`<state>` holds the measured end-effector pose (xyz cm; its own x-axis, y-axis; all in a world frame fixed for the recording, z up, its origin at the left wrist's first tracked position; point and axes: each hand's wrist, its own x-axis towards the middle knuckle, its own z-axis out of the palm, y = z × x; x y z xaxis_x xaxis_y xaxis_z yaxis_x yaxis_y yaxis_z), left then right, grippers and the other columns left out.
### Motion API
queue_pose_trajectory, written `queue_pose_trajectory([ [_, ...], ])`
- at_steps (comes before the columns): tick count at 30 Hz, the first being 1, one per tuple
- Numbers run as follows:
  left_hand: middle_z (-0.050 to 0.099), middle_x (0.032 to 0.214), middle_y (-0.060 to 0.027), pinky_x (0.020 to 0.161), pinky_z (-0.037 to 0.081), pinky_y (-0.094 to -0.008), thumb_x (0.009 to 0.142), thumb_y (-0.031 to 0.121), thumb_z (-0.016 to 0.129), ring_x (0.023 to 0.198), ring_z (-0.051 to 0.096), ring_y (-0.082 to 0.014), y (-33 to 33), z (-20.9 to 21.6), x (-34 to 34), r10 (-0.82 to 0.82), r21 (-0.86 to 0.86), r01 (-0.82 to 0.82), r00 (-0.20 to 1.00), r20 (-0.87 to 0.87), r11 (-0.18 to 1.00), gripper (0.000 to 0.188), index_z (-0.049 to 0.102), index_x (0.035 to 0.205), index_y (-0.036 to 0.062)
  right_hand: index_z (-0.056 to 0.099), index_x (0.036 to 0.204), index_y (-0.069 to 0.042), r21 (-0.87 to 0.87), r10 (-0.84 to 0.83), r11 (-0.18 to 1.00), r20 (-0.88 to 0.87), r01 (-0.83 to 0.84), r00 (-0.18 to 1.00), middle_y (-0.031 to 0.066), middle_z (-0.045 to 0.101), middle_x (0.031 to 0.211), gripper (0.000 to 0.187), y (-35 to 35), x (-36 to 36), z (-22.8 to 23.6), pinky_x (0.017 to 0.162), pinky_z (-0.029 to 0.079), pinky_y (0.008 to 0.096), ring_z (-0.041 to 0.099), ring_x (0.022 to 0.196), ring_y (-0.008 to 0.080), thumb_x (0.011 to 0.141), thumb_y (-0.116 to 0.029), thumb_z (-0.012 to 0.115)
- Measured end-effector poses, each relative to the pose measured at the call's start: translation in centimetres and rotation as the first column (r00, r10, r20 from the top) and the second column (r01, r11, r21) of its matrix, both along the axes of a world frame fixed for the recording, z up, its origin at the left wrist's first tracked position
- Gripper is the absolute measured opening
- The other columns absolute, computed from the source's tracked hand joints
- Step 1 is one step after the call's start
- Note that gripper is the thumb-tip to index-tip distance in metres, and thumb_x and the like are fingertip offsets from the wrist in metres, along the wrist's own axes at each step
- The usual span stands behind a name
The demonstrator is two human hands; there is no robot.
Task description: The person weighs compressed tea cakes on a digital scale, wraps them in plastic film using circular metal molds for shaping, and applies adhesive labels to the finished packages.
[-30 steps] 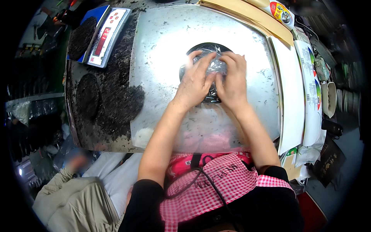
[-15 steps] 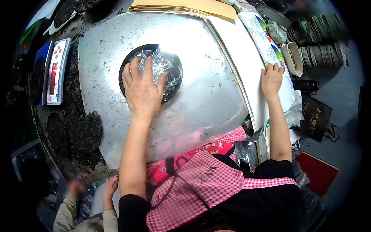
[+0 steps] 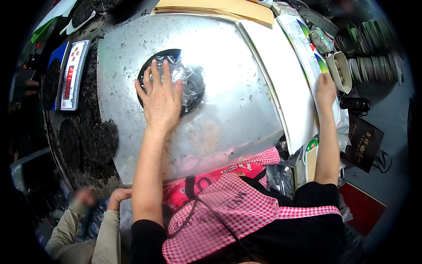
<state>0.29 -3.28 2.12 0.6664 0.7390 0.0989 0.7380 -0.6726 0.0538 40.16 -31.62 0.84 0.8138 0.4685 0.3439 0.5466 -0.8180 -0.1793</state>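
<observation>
We list one round black disc (image 3: 166, 53) under one crumpled clear film (image 3: 190, 78), lying on one metal sheet (image 3: 237, 110), left of its centre, nearer its far edge. One scale (image 3: 75, 75) with a red display stands by the tabletop (image 3: 109, 185)'s left edge; dark flakes (image 3: 94, 152), uncounted, spread toward the near left corner. One tan stack (image 3: 215, 10) lines the far edge. We note two hands: left hand (image 3: 161, 103), palm down, fingers splayed wide over the film; right hand (image 3: 326, 91), arm extended, fingers bent at the printed sheets (image 3: 303, 50)' outer edge, grip we cannot tell.
</observation>
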Motion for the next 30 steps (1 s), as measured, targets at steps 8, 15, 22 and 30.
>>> queue_pose_trajectory([
  [8,0.008,0.157,-0.0235,0.111,0.009,-0.0642,0.091,0.025,0.041,0.145,0.011,-0.0379,0.7,-0.3,0.4,0.059,-0.096,-0.051,0.994,0.087,0.994,0.063,0.029,0.146,-0.0022,0.054,0.119,-0.003,0.871,0.602,-0.167,-0.281,0.462,0.748,0.0163,0.05,0.126,0.029,2.7,-10.1,0.1,0.098,0.049,0.044,0.051,0.118,0.0311,0.095,-0.018,0.047],
  [15,0.033,0.145,-0.0259,0.104,0.039,-0.0446,0.074,0.034,0.074,0.13,0.041,-0.0379,3.2,1.1,-2.8,0.333,-0.384,-0.221,0.907,0.256,0.896,0.09,0.029,0.144,-0.0016,0.031,0.146,0.0,0.106,0.93,0.35,-0.162,-0.931,0.331,0.0207,0.031,0.151,0.084,20.3,-26.9,3.5,0.113,0.028,0.0475,0.032,0.14,0.0311,0.076,-0.03,0.068],
  [22,0.05,0.136,-0.0168,0.1,0.044,-0.0385,0.079,0.011,0.069,0.123,0.052,-0.0278,3.7,0.7,-4.0,0.573,-0.849,0.155,0.674,0.465,0.506,0.069,0.038,0.139,-0.0005,0.031,0.148,-0.008,0.154,0.86,0.431,-0.368,-0.889,0.353,0.0233,0.02,0.155,0.066,24.2,-29.2,2.7,0.111,0.004,0.0647,0.012,0.146,0.0379,0.097,-0.048,0.04],
  [30,0.066,0.107,-0.014,0.084,0.048,-0.0306,0.082,-0.002,0.051,0.091,0.063,-0.0197,3.0,-0.5,-3.5,0.494,-0.544,0.058,0.346,0.798,0.837,0.04,0.061,0.121,0.0036,0.057,0.128,-0.013,0.121,0.919,0.395,-0.042,-0.911,0.393,0.013,0.043,0.142,0.057,21.8,-31.1,2.5,0.108,0.023,0.064,0.033,0.135,0.0378,0.078,-0.036,0.071],
])
